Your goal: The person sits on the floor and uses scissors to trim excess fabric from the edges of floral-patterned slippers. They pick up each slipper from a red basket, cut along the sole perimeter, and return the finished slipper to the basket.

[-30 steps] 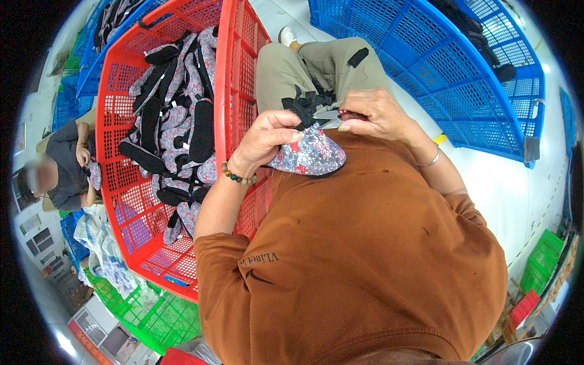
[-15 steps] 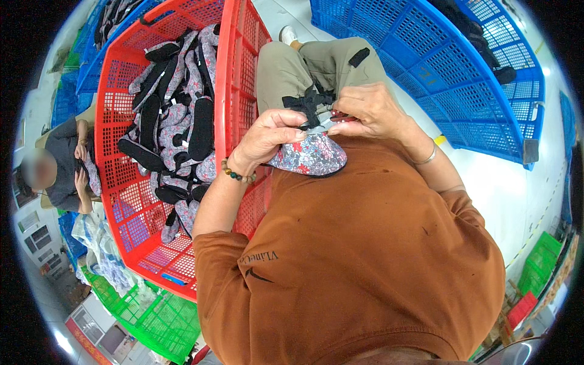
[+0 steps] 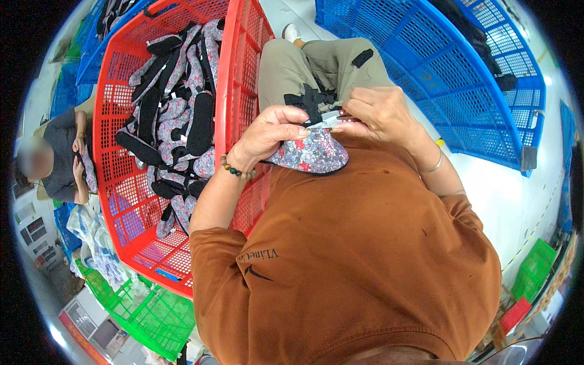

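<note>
Beside a red lattice crate (image 3: 243,73), both hands (image 3: 328,125) pinch a floral fabric piece (image 3: 310,153).

Hands (image 3: 328,125) hide floral piece's (image 3: 310,155) top — co-worker's face blurred.

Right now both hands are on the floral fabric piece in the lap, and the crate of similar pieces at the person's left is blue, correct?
Not quite: the head view shows that crate is red; the blue crate stands at the person's right. The rest holds: the left hand and right hand both grip the floral fabric piece in the lap.
</note>
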`<state>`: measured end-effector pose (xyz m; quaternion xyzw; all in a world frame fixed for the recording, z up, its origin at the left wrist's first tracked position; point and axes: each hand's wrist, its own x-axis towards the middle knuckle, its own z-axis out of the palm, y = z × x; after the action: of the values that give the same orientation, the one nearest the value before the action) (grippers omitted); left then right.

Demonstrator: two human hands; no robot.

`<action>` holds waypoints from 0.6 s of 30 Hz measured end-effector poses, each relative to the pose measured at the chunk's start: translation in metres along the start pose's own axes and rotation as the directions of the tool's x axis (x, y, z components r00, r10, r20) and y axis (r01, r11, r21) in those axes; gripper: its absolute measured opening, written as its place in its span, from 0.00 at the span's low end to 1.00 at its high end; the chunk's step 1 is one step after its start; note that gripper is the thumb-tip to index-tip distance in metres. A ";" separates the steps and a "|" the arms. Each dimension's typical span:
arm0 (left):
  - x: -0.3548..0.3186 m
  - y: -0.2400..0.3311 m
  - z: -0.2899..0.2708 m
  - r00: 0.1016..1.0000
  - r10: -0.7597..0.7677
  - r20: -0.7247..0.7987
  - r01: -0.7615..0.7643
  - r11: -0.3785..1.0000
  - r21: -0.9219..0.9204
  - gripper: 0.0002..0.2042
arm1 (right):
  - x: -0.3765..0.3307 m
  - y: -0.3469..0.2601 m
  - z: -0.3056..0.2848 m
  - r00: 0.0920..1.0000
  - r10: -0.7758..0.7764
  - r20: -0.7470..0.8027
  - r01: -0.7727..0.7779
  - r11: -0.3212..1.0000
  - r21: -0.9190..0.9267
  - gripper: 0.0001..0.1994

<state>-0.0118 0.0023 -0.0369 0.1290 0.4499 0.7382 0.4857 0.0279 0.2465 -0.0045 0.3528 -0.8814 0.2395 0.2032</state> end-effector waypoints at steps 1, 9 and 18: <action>0.001 0.000 -0.001 1.000 -0.006 0.003 0.006 1.000 0.006 0.06 | 0.000 -0.001 -0.001 1.000 0.004 0.001 -0.004 1.000 -0.014 0.17; 0.002 0.006 0.007 0.999 0.032 0.017 -0.033 0.999 0.026 0.08 | 0.000 -0.006 -0.004 0.976 0.196 -0.099 -0.203 0.976 -0.072 0.14; 0.003 0.000 -0.003 0.995 0.091 0.051 -0.091 0.996 -0.006 0.08 | 0.000 -0.014 -0.026 0.998 0.020 0.057 -0.014 0.994 -0.105 0.15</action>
<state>-0.0156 0.0031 -0.0392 0.1673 0.4297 0.7570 0.4630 0.0425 0.2524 0.0200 0.3409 -0.9013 0.1843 0.1936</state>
